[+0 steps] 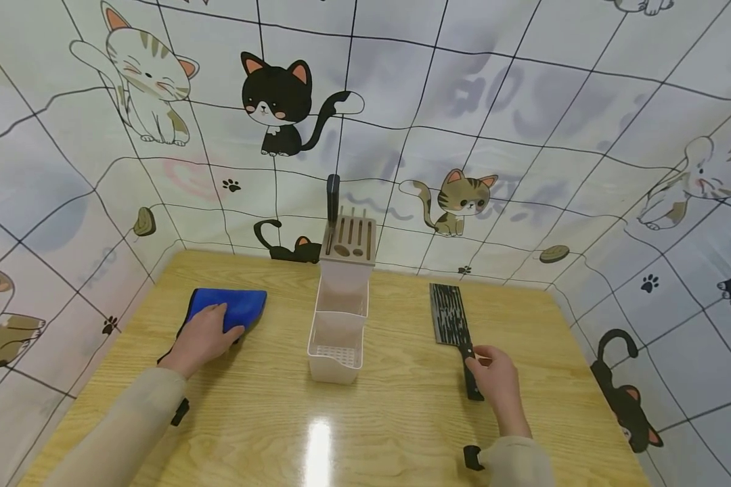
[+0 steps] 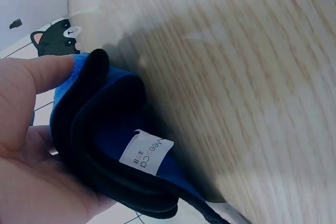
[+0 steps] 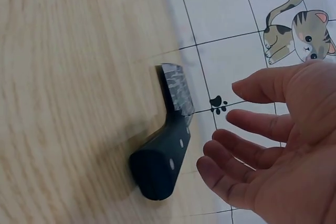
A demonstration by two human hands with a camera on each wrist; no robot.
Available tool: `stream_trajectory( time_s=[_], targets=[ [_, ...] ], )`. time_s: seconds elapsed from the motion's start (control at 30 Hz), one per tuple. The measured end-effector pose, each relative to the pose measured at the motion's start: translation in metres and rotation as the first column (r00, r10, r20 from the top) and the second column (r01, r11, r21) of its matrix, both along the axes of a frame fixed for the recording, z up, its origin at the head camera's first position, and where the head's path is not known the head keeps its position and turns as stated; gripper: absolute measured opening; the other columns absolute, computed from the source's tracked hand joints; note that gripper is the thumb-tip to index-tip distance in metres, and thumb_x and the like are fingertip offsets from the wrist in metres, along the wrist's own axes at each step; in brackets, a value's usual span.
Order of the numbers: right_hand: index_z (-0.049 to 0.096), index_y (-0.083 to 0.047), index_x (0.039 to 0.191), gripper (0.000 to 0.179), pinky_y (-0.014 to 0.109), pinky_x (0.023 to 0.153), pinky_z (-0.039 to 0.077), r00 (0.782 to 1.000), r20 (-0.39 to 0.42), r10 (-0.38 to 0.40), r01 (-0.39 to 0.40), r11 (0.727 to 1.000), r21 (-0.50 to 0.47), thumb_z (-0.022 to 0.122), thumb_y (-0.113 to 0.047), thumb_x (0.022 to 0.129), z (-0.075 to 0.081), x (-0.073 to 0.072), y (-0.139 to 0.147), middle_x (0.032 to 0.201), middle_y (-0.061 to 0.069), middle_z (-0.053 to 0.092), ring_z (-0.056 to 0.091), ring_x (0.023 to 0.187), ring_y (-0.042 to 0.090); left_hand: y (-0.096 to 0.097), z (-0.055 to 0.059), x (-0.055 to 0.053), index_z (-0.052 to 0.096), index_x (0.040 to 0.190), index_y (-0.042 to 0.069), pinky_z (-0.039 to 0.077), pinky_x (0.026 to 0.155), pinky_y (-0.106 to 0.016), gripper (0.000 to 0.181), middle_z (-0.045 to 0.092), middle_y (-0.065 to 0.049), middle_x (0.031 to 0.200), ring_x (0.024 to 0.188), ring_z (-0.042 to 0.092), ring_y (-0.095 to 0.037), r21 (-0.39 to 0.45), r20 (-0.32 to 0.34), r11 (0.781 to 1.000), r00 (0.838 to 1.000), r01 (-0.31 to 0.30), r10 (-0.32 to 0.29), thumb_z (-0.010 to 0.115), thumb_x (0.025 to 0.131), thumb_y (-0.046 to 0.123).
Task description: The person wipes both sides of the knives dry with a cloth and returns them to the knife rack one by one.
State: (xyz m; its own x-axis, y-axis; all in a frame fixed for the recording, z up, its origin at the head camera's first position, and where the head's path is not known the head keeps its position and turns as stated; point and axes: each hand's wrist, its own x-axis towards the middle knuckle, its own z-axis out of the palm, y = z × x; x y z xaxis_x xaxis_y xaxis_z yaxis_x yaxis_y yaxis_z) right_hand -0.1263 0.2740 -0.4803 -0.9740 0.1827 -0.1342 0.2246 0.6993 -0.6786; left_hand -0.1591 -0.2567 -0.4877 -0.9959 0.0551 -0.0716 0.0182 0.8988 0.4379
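On the left of the table, my left hand [image 1: 202,338] grips a folded blue cloth [image 1: 246,308] with black edging. In the left wrist view the cloth [image 2: 118,90] bunches between thumb and fingers, and a white label [image 2: 147,152] shows. On the right lies a cleaver [image 1: 447,314], its dark blade streaked with light marks and pointing away from me. My right hand [image 1: 496,379] is at its black handle [image 1: 472,379]. The right wrist view shows relaxed, parted fingers beside the handle [image 3: 160,163], with a gap between them.
A pale knife holder [image 1: 335,368] with slots and open compartments stands mid-table. A black-handled knife [image 1: 333,196] stands upright in one slot. Cat-printed sheeting [image 1: 390,88] walls the wooden table [image 1: 250,419] at the back and both sides.
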Motion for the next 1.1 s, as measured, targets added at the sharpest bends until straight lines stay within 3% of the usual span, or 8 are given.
stream_trajectory(
  time_s=[0.2,0.37,0.53,0.7,0.83,0.93,1.1],
  targets=[
    [0.055,0.012,0.137,0.046,0.056,0.087,0.058,1.000,0.006,0.001,-0.002,0.999,0.054,0.060,-0.014,0.100,-0.010,0.001,0.001,0.134,0.038,0.055,0.058,0.119,0.051,-0.003,-0.004,-0.004,0.042,0.140,-0.026,0.041,0.108,-0.069,0.069,0.042,-0.049,0.142,0.132,0.043,-0.063,-0.050,-0.014,0.999,1.000,0.017,-0.018,0.066,0.099,0.025],
    [0.052,0.016,0.137,0.049,0.056,0.088,0.058,1.000,0.018,0.012,-0.013,0.997,0.074,0.062,-0.012,0.098,-0.015,0.000,0.000,0.132,0.040,0.056,0.060,0.116,0.051,-0.005,-0.008,-0.010,0.046,0.136,-0.026,0.045,0.105,-0.067,0.070,0.048,-0.048,0.137,0.129,0.047,-0.061,-0.142,-0.021,0.989,0.999,0.034,-0.037,0.070,0.096,0.026],
    [0.050,0.017,0.134,0.049,0.054,0.085,0.057,0.998,0.058,0.016,-0.022,0.994,0.104,0.063,-0.012,0.096,-0.018,0.000,-0.002,0.124,0.038,0.060,0.064,0.106,0.046,-0.009,-0.010,-0.016,0.059,0.121,-0.024,0.054,0.093,-0.062,0.060,0.063,-0.042,0.118,0.111,0.061,-0.056,-0.211,-0.073,0.976,0.995,0.055,-0.072,0.076,0.090,0.025],
    [0.049,0.019,0.131,0.049,0.054,0.083,0.056,0.997,0.073,0.014,-0.025,0.990,0.139,0.063,-0.012,0.095,-0.020,0.000,-0.005,0.116,0.036,0.062,0.064,0.099,0.043,-0.008,-0.007,-0.018,0.066,0.107,-0.020,0.058,0.082,-0.059,0.048,0.068,-0.034,0.100,0.095,0.067,-0.049,-0.232,-0.095,0.970,0.991,0.066,-0.090,0.079,0.086,0.022],
    [0.049,0.021,0.130,0.051,0.054,0.080,0.055,0.998,0.065,0.000,-0.011,0.985,0.172,0.063,-0.012,0.093,-0.023,-0.001,-0.007,0.113,0.037,0.061,0.062,0.095,0.043,-0.005,-0.005,-0.020,0.068,0.103,-0.017,0.059,0.080,-0.058,0.042,0.069,-0.031,0.096,0.092,0.067,-0.047,-0.232,-0.082,0.971,0.994,0.057,-0.078,0.079,0.086,0.020],
    [0.051,0.021,0.128,0.052,0.053,0.076,0.053,0.998,0.057,-0.019,0.007,0.979,0.204,0.064,-0.012,0.090,-0.026,-0.003,-0.008,0.109,0.037,0.059,0.059,0.092,0.042,-0.007,-0.012,-0.022,0.069,0.100,-0.015,0.059,0.078,-0.057,0.039,0.069,-0.029,0.094,0.089,0.068,-0.045,-0.226,-0.090,0.973,0.993,0.048,-0.070,0.079,0.086,0.020],
    [0.058,0.018,0.115,0.042,0.043,0.064,0.052,0.996,0.081,-0.034,0.015,0.973,0.229,0.067,-0.012,0.087,-0.030,-0.009,-0.005,0.094,0.028,0.061,0.058,0.080,0.035,-0.006,-0.011,-0.021,0.070,0.097,-0.015,0.059,0.077,-0.056,0.037,0.069,-0.028,0.092,0.087,0.068,-0.044,-0.229,-0.086,0.973,0.994,0.043,-0.064,0.079,0.086,0.019]
  ],
)
